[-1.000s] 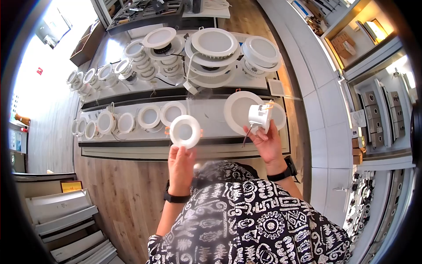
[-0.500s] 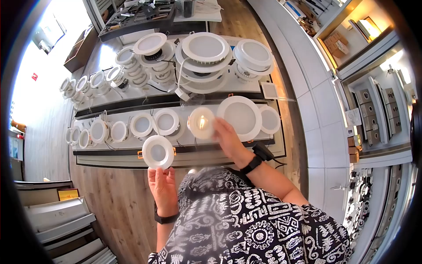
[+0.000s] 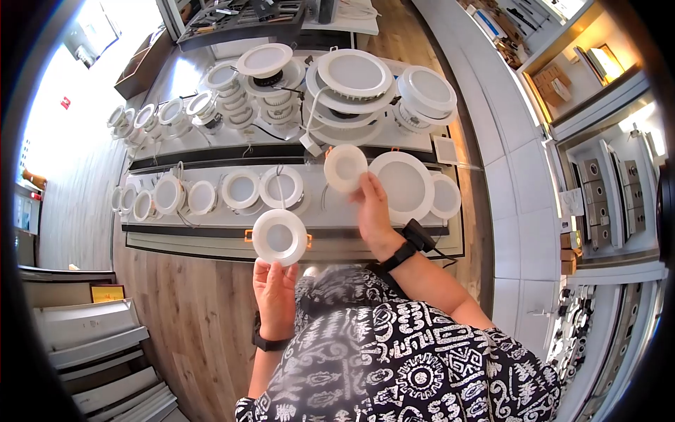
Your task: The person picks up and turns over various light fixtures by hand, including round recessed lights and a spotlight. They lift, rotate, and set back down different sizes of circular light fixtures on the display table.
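Observation:
My left hand (image 3: 275, 295) pinches the lower rim of a round white downlight (image 3: 280, 238) with orange spring clips at its sides. Its face is turned toward me. My right hand (image 3: 371, 211) grips another small white downlight (image 3: 346, 169) by its right edge, raised over the display bench. Both lights look unlit. Behind my right hand, a large flat downlight (image 3: 402, 186) lies on the lower step of the bench, with a smaller round one (image 3: 444, 197) beside it. To the left of it, two medium downlights (image 3: 240, 188) lean in the same row.
Stacked downlights (image 3: 355, 74) fill the bench's upper step. Several small ones (image 3: 169, 193) line the lower step's left part. White panels (image 3: 88, 325) lean at the lower left. Shelves with boxes (image 3: 596, 197) stand on the right. A dark tool tray (image 3: 239, 21) is at the back.
My right hand has raised its downlight and turned it; the bright glow on it is gone. The left hand's downlight sits slightly further right and higher. The whole view has shifted a little.

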Motion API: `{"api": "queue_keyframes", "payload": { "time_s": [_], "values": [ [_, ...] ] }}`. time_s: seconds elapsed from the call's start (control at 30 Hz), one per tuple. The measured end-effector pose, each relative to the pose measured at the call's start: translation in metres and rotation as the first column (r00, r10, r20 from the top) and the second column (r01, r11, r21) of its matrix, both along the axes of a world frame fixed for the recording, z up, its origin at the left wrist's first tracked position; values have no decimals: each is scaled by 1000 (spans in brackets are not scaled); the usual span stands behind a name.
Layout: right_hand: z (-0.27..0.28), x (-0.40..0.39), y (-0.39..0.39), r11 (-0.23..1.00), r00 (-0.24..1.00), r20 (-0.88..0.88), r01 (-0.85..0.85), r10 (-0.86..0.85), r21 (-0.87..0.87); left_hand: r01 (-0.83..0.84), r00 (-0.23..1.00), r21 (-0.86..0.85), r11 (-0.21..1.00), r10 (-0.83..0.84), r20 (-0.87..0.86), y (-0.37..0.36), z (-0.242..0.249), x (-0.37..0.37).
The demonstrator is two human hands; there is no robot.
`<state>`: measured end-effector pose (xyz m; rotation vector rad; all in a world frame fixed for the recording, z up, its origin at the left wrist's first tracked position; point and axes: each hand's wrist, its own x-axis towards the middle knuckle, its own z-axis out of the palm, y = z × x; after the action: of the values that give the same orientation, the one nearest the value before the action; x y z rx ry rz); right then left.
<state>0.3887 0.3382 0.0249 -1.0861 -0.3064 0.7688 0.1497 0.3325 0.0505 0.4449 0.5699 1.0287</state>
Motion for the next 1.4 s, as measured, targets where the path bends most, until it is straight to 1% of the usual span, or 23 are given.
{"api": "queue_keyframes", "payload": {
  "time_s": [0.13, 0.23, 0.3, 0.33, 0.4, 0.43, 0.53, 0.57, 0.77, 0.87, 0.97, 1.07, 1.17, 1.27, 1.4],
  "values": [
    [4, 0, -3, 998, 1000, 13, 17, -16, -56, 13, 1000, 25, 1000, -13, 3, 5, 2, 4],
    [11, 0, -14, 1000, 999, -43, -7, 6, -6, 26, 999, 54, 998, -27, 21, 11, 6, 6],
    [30, -1, -23, 994, 967, -252, -12, 40, 111, 54, 998, 48, 997, -56, 40, 14, 20, 11],
    [37, -2, -27, 986, 929, -362, -19, 78, 164, 52, 998, 44, 998, -54, 39, 13, 26, 10],
    [40, 5, -40, 978, 929, -352, -44, 115, 204, 84, 986, 99, 991, -98, 136, 16, 14, 6],
    [38, 10, -45, 967, 922, -353, -72, 158, 246, 110, 983, 72, 991, -119, 139, 17, 23, 7],
    [41, 16, -58, 941, 895, -392, -78, 212, 330, 126, 970, 90, 988, -141, 198, 22, 40, 19],
    [42, 17, -61, 939, 888, -407, -73, 214, 335, 141, 968, 89, 986, -157, 195, 24, 36, 21],
    [60, 15, -75, 920, 846, -476, -41, 239, 390, 181, 962, 51, 982, -187, 201, 22, 49, 38],
    [74, 14, -80, 917, 823, -504, -48, 261, 395, 208, 959, 20, 978, -208, 191, 17, 49, 39],
    [83, 12, -85, 937, 830, -514, -30, 217, 347, 236, 949, -8, 972, -228, 217, 15, 41, 37],
    [78, 15, -87, 922, 835, -485, -67, 261, 382, 233, 957, -27, 972, -224, 186, 12, 43, 38],
    [82, 12, -87, 913, 817, -498, -81, 290, 399, 232, 960, 6, 973, -229, 159, 10, 43, 40],
    [85, 10, -87, 943, 819, -519, -75, 244, 325, 239, 960, 6, 971, -237, 148, 9, 43, 40],
    [97, 6, -85, 950, 811, -534, -81, 238, 300, 226, 964, 21, 974, -227, 137, 8, 37, 39]
  ]
}}
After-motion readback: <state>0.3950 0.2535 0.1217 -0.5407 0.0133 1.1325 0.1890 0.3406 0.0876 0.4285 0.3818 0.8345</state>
